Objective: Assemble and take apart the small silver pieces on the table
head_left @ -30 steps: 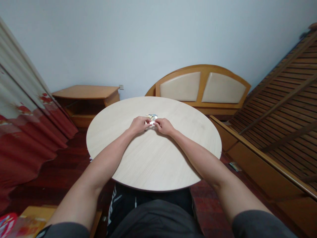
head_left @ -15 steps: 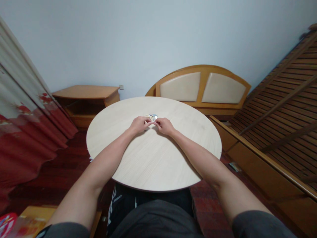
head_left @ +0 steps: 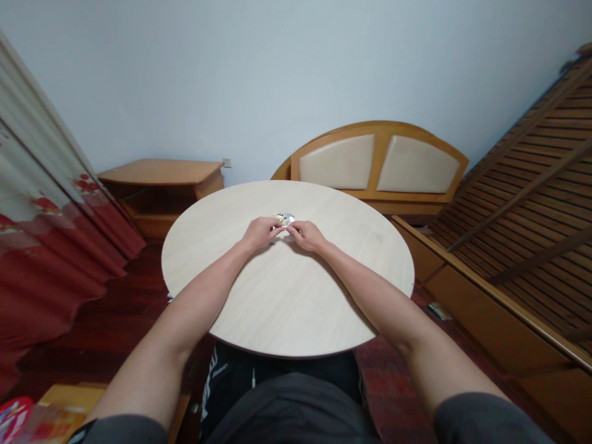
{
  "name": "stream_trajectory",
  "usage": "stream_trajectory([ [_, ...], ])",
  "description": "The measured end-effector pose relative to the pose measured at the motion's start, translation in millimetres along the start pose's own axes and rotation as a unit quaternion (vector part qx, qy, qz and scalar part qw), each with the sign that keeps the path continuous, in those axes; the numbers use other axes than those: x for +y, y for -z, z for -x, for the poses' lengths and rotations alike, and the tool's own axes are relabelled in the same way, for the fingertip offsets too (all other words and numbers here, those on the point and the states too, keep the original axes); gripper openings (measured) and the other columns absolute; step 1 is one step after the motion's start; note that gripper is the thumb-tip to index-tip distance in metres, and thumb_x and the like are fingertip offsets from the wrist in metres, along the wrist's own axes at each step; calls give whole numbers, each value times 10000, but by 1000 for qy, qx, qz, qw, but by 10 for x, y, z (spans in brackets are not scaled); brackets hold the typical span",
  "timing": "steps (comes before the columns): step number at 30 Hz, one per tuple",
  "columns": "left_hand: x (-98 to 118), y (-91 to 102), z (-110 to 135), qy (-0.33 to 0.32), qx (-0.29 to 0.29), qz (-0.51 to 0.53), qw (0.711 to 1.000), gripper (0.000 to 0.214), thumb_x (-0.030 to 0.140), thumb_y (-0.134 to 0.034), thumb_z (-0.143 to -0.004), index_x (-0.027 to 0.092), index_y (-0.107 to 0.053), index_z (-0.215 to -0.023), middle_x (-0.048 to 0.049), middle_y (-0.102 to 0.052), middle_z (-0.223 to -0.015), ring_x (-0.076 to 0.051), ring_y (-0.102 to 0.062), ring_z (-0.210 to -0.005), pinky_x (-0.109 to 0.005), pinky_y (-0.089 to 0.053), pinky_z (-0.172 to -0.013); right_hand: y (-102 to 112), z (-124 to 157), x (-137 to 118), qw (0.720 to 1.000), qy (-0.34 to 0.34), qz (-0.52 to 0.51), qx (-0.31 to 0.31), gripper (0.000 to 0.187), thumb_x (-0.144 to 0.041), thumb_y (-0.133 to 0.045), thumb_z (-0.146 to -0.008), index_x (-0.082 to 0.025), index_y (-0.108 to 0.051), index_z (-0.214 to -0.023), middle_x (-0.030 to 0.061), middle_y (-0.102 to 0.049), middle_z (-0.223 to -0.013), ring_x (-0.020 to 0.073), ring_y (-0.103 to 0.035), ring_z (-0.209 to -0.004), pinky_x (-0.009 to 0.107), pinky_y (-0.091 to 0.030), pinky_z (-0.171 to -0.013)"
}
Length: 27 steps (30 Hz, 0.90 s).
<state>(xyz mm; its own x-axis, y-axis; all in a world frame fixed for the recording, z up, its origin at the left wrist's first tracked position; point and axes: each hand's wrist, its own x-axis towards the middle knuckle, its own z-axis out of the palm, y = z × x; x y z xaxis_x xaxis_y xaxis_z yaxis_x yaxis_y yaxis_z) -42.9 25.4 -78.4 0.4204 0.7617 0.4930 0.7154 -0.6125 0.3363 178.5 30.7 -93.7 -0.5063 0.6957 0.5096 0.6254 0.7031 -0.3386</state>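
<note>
My left hand [head_left: 260, 234] and my right hand [head_left: 307, 235] meet over the far half of a round pale wooden table [head_left: 296, 302]. The fingers of both are pinched together on a small whitish piece [head_left: 285, 227], too small to name. Just behind the fingertips lies a little heap of small flat pieces [head_left: 283, 217], pale yellow, white and grey-blue. My fingers partly cover the heap, so its near side is hidden.
A wooden cabinet [head_left: 161, 172] stands behind the table on the left, beside a red and white curtain [head_left: 69, 246]. A padded headboard [head_left: 379, 161] leans at the wall. To the right are a wooden bed frame [head_left: 490, 308] and slatted panel [head_left: 531, 203].
My right fingertips have shifted very slightly left, closer to my left ones. Less of the whitish piece shows between them now. The arms stay in place.
</note>
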Motion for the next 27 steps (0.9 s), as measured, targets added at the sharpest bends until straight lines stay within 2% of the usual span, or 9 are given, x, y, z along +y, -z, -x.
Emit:
stream_trajectory([
  [8,37,20,-1,-9,23,4,1000,205,340,-693,-996,208,-850,-985,-80,-832,-979,-209,-717,-843,-303,-488,-783,-2,3,30,999,-17,-40,-11,404,-334,-436,-1119,-166,-775,-976,96,-799,-983,213,-700,-892,281,-447,-819],
  [17,21,-3,11,1,31,7,999,200,335,-711,-987,210,-844,-1071,-72,-835,-1018,-198,-717,-826,-299,-494,-777,-11,2,7,999,-6,-35,4,307,-317,-529,-1072,-168,-745,-910,74,-763,-873,185,-621,-751,273,-393,-722],
  [27,23,15,15,0,32,7,999,226,335,-726,-978,223,-833,-1143,-69,-831,-1071,-194,-715,-832,-297,-500,-781,-13,-4,31,999,-7,-22,-25,299,-345,-564,-1052,-168,-745,-894,60,-743,-829,170,-574,-717,271,-368,-703],
])
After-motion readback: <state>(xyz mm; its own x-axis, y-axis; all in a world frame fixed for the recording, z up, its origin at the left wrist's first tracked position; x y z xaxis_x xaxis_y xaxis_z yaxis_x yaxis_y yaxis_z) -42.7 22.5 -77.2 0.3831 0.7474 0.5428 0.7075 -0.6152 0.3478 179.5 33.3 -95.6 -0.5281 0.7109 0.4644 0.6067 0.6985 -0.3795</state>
